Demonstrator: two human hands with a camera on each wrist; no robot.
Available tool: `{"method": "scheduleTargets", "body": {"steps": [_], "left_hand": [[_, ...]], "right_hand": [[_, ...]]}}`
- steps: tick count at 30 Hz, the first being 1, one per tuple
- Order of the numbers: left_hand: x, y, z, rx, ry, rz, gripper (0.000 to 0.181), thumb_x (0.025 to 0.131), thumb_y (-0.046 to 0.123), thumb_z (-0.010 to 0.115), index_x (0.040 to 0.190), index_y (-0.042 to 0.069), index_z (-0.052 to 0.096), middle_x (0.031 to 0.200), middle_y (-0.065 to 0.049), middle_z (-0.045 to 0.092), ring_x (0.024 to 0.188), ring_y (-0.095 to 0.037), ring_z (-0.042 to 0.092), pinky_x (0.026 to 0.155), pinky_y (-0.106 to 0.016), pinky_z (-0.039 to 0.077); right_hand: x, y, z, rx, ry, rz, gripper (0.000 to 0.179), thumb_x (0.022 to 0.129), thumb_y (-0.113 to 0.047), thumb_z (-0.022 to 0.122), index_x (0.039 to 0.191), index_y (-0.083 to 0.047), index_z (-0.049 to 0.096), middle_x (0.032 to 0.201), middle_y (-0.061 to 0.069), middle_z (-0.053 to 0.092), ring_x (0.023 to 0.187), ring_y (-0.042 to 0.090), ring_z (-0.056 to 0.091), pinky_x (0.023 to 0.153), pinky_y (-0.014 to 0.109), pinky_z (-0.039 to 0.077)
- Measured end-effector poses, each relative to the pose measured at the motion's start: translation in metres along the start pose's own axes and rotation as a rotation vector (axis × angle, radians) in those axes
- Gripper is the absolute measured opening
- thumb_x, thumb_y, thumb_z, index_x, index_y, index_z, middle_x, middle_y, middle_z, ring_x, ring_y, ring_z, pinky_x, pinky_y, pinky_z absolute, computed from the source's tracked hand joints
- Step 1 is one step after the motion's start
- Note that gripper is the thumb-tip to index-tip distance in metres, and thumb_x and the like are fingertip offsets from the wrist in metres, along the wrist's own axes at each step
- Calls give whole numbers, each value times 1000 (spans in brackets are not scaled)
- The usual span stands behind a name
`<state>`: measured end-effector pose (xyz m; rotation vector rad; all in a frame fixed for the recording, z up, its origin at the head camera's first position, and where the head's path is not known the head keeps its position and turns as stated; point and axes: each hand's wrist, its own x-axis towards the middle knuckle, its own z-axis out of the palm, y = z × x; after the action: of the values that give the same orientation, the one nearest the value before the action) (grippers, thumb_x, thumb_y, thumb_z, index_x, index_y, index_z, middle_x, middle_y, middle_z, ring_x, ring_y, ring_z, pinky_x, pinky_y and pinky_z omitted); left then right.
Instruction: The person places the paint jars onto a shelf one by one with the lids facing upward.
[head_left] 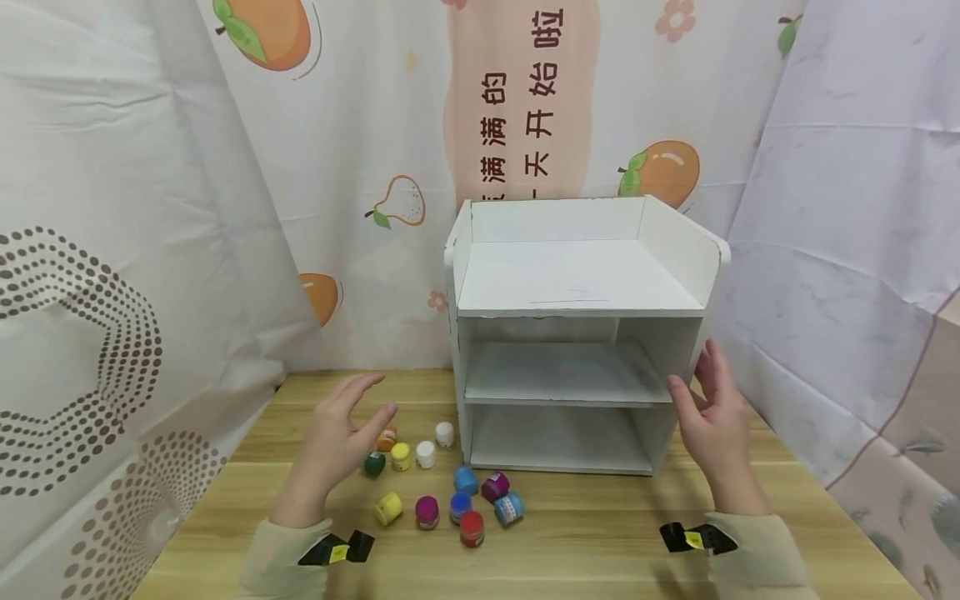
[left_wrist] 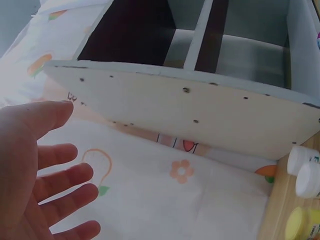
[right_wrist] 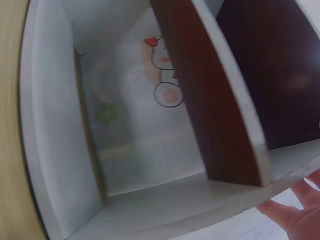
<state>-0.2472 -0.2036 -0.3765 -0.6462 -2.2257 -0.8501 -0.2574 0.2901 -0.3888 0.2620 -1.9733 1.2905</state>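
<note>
You had one white shelf [head_left: 577, 271] standing on the surface [head_left: 600, 542], with three boards, one above another, and it stood between your two hands. Twelve small jars lay or stood in front of the shelf and to its left: two white [head_left: 425, 454], two yellow [head_left: 401, 456], two light blue [head_left: 509, 508], two purple [head_left: 427, 512], one darker blue [head_left: 461, 507], one red [head_left: 472, 528], one orange [head_left: 387, 439] and one dark green [head_left: 374, 463]. Your left hand [head_left: 333, 433] was wide apart, thumb well away from the loosely bent fingers; it held nothing and hovered left of the shelf, clear of it, near the jars. Your right hand [head_left: 716, 421] was also apart, thumb and fingers spread, at the front edge of the shelf's right wall; you couldn't tell whether it touched the wall.
</note>
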Motion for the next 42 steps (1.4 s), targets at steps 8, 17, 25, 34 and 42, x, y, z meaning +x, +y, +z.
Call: {"method": "scheduleTargets", "body": {"steps": [8, 17, 25, 34, 42], "left_hand": [[-2, -8, -9, 21, 11, -52, 44, 95, 20, 74, 134, 3, 62, 130, -14, 62, 120, -37, 59, 95, -60, 48], [-3, -18, -11, 39, -41, -154, 49, 98, 31, 71, 138, 5, 60, 135, -15, 60, 123, -38, 57, 98, -60, 47], [-7, -37, -7, 106, -189, -305, 55, 100, 43, 64, 137, 2, 60, 136, -19, 59, 123, -40, 56, 98, -61, 46], [-20, -66, 3, 53, -444, -450, 54, 99, 36, 68, 141, 3, 58, 138, -20, 59, 126, -43, 54, 100, -60, 45], [-30, -79, 13, -24, -549, -575, 56, 94, 28, 74, 140, 1, 58, 134, -22, 60, 119, -39, 58, 95, -57, 49]], "right_hand": [[-5, 16, 6, -137, -21, 9, 54, 104, -9, 55, 156, -10, 41, 144, 25, 53, 129, 27, 53, 88, 7, 41], [-6, 21, 6, -254, 13, -28, 33, 104, -10, 56, 135, 0, 56, 119, 25, 67, 100, -13, 52, 80, 1, 38], [-6, 21, 6, -275, 1, -33, 30, 104, -12, 56, 132, 0, 58, 114, 24, 69, 97, -15, 50, 77, 2, 38], [-6, 25, 6, -299, 1, -45, 26, 104, -12, 57, 126, 2, 58, 108, 22, 70, 94, -16, 49, 77, 3, 38], [-6, 25, 4, -286, -31, -49, 29, 105, -13, 56, 130, 1, 57, 114, 24, 68, 99, -15, 50, 78, 2, 37]]}}
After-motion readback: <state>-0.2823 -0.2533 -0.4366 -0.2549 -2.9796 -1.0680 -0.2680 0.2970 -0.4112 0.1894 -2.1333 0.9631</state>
